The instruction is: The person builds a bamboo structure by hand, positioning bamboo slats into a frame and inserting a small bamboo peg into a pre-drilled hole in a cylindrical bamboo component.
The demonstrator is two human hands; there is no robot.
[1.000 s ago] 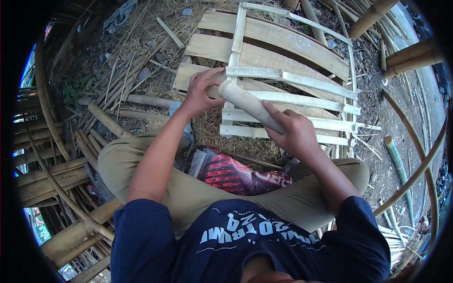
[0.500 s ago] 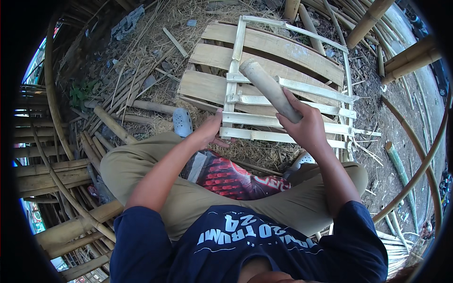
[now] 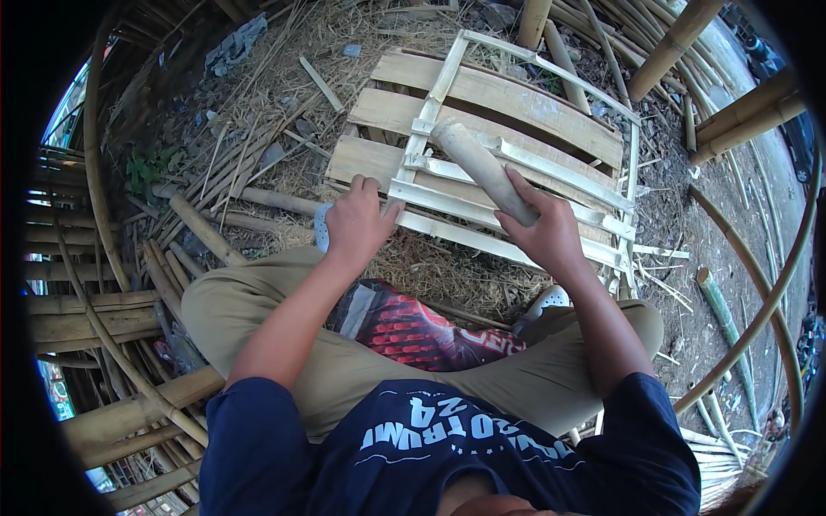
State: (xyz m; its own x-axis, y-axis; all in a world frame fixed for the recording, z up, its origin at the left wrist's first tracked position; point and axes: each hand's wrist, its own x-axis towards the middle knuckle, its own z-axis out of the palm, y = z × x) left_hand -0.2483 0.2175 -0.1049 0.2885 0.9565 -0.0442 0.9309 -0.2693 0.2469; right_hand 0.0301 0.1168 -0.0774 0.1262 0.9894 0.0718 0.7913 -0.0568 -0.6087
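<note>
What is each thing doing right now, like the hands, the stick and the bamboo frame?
Right hand: closed around the bamboo stick, holding it up.
Bamboo stick: tilted, raised over the frame.
Left hand: fingers spread, pressing on the frame's near corner.
Bamboo frame: lying flat on the ground, slats joined.
Bamboo poles: loose, scattered on the ground.
</note>
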